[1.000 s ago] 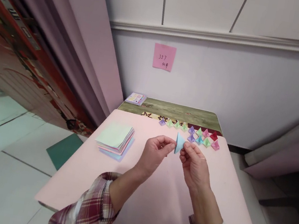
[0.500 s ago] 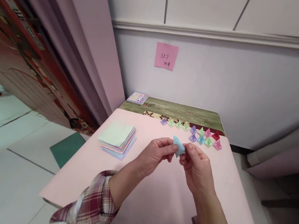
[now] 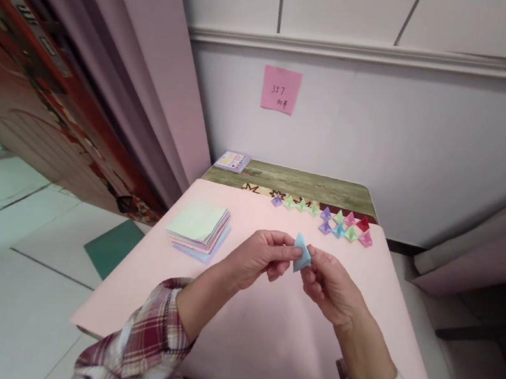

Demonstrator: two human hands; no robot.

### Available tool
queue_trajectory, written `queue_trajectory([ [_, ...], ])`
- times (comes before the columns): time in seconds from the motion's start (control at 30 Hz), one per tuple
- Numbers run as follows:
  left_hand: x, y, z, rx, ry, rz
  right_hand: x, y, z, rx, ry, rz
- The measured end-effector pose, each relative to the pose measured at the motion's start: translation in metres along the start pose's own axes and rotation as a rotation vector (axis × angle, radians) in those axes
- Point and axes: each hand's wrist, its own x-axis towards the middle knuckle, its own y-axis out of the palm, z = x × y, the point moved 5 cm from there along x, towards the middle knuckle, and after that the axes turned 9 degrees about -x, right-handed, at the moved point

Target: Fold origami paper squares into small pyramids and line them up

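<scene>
Head view: both hands were up over the pink counter [image 3: 256, 345], right of the paper stack [image 3: 199, 229]. Left hand [image 3: 261, 257] pinched the blue piece [image 3: 301, 254] between thumb and forefinger at its left edge. Right hand [image 3: 329, 283] pinched its right side, other fingers curled under. The blue piece was clear of the counter, between the two hands, right of the stack and slightly nearer the person.

Small folds [image 3: 325, 220] sat in loose rows right of the stack and beyond it. A pad [image 3: 232, 161] lay beyond the stack. A pink note [image 3: 280, 89] was on the wall, well beyond the stack.

Risks, my read:
- Both grips were fingertip-only on a small, thin piece. A slip on either side could drop it or let a crease spring open.
- Uneven pull between the hands could skew the fold or tear a corner.
- Fingers covered part of the piece, so crease alignment couldn't be checked from here.
- Left sleeve [image 3: 146, 333] sat low, near the stack. A sweep left could knock the sheets askew.
</scene>
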Motion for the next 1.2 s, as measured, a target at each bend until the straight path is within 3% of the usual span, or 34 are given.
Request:
queue_trajectory([
  [0.2, -0.002, 0.004, 0.001, -0.047, -0.073, 0.078, 0.002, -0.001, -0.013, 0.247, 0.178, 0.166],
  [0.33, -0.001, 0.004, 0.004, -0.117, -0.110, 0.105, 0.003, -0.006, -0.011, 0.304, 0.182, 0.130],
  [0.47, -0.001, 0.003, 0.003, -0.067, -0.111, 0.061, 0.001, -0.010, -0.001, 0.174, 0.075, 0.087],
  [0.63, -0.002, 0.005, -0.006, 0.093, 0.015, 0.033, 0.000, -0.012, 0.009, -0.053, -0.079, 0.069],
  [0.93, 0.003, 0.002, -0.009, 0.185, 0.237, -0.072, -0.002, -0.012, 0.021, -0.304, -0.376, -0.148],
  [1.03, 0.002, 0.000, -0.011, 0.243, 0.278, -0.091, -0.004, -0.009, 0.024, -0.368, -0.385, -0.161],
  [1.2, 0.001, 0.001, -0.014, 0.434, 0.237, 0.000, 0.002, -0.007, 0.019, -0.494, -0.303, -0.048],
])
